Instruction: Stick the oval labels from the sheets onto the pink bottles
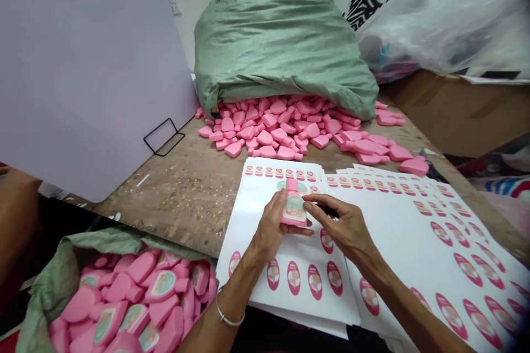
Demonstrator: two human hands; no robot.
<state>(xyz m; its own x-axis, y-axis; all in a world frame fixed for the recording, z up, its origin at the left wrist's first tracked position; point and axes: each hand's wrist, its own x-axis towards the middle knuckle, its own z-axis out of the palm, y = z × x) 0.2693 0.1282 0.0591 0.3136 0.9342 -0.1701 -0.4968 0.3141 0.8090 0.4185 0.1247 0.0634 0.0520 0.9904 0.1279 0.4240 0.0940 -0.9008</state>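
A small pink plastic bottle [294, 220] with a pink cap stands tilted over the sheets, cap pointing away from me. My left hand [270, 220] grips it from the left, fingers beneath. On its front is a pale green and cream sticker [293, 208]. My right hand [345, 226] pinches the right edge of that sticker between thumb and forefinger, against the bottle. Something dark shows under the right fingers; I cannot make out what. Below lies a stack of white sticker sheets [259, 198] with pink oval and small printed stickers.
Many unlabelled pink bottles [269, 121] spill from a green sack [277, 38] at the back. A second sack [45, 287] at lower left holds bottles, several labelled. More sticker sheets [397, 231] lie right. A black wire stand [163, 137] sits by the pale panel [91, 66].
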